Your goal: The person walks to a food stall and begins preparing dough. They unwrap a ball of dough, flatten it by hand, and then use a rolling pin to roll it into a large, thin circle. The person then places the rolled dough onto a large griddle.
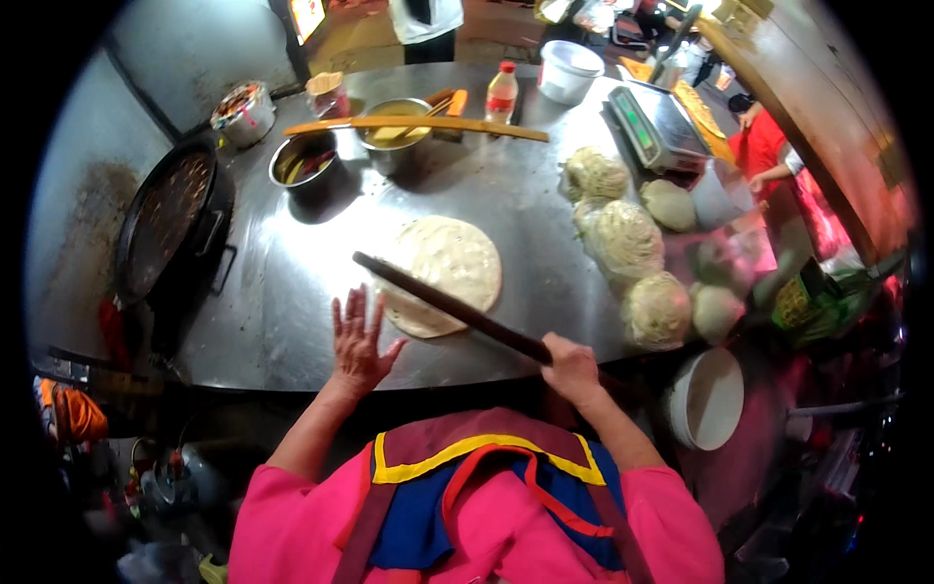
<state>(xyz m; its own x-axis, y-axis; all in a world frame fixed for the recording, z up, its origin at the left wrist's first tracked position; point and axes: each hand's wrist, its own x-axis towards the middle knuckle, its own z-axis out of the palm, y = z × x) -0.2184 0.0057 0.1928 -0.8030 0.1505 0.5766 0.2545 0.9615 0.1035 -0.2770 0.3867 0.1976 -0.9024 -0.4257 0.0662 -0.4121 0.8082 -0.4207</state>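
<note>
A flat round of rolled dough (pixel 456 255) lies on the stainless-steel worktop (pixel 292 336). My right hand (pixel 570 367) grips one end of a dark wooden rolling pin (pixel 452 306), which slants over the dough's lower left part with its far end out to the left. Whether the pin presses on the dough I cannot tell. My left hand (pixel 359 339) is spread flat beside the dough's lower left edge, fingers apart and holding nothing. Its fingertips come close to the pin.
At right sit several dough balls (pixel 626 237), partly under plastic, near a digital scale (pixel 657 128). A large black pan (pixel 171 219) stands at left. Steel pots (pixel 306 164), a wooden strip (pixel 416 125), a bottle (pixel 501 95) and a white bucket (pixel 569 73) line the back. People stand beyond.
</note>
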